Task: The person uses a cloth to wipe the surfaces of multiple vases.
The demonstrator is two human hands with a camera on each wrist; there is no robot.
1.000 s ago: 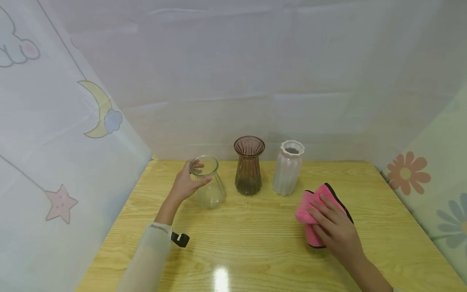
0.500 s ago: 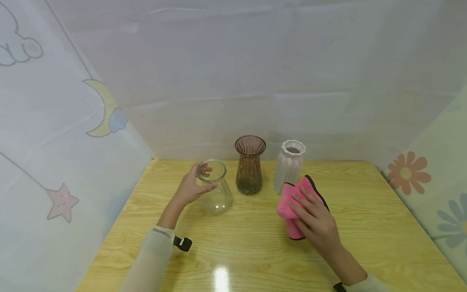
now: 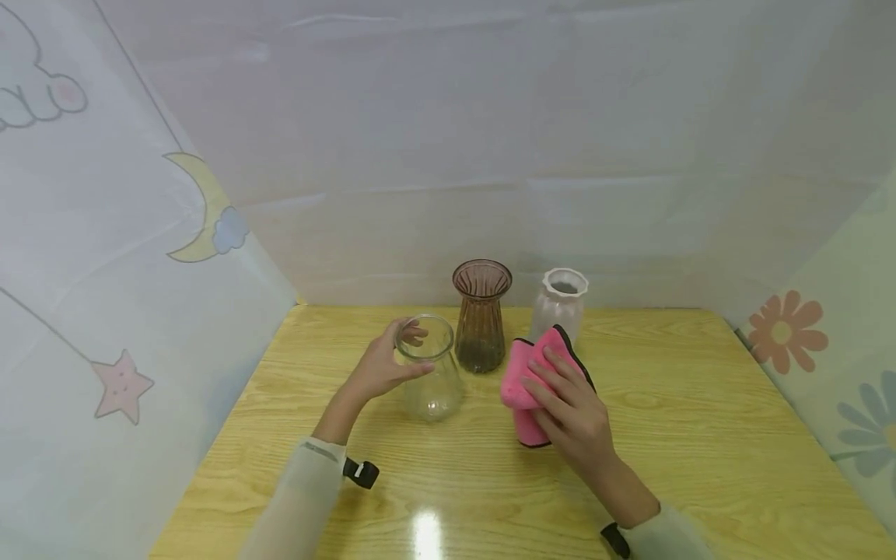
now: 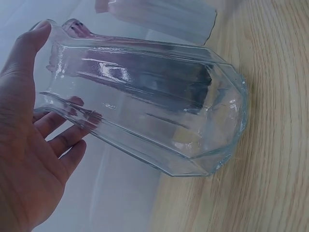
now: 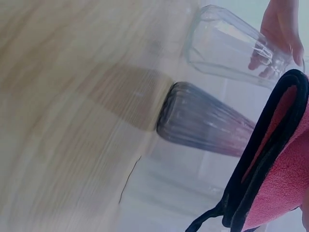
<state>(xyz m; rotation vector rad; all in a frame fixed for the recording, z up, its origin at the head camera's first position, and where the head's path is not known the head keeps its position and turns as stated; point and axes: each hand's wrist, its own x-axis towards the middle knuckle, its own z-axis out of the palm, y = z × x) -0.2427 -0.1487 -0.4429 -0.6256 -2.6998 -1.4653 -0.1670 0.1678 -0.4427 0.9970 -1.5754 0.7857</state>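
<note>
My left hand (image 3: 383, 365) grips a clear glass vase (image 3: 435, 389) by its neck, thumb on the near side and fingers behind the rim. In the left wrist view the faceted clear vase (image 4: 159, 111) fills the middle, its base close over the wood. My right hand (image 3: 574, 420) holds a folded pink cloth (image 3: 521, 381) with black edging, fingers spread over its top. The cloth overlaps the lower part of a white vase (image 3: 560, 307) in the head view. Between the hands, farther back, a ribbed purple-brown glass vase (image 3: 481, 319) stands upright.
The wooden table (image 3: 700, 435) runs back to a pale fabric wall (image 3: 420, 155). Printed side curtains rise at left and right, with a moon (image 3: 199, 210) and flowers (image 3: 787, 330). Black straps (image 3: 362, 472) sit at both wrists.
My left hand has brought the clear vase rightward and toward me. My right hand has moved left with the pink cloth, now in front of the white vase. The other vases stay put.
</note>
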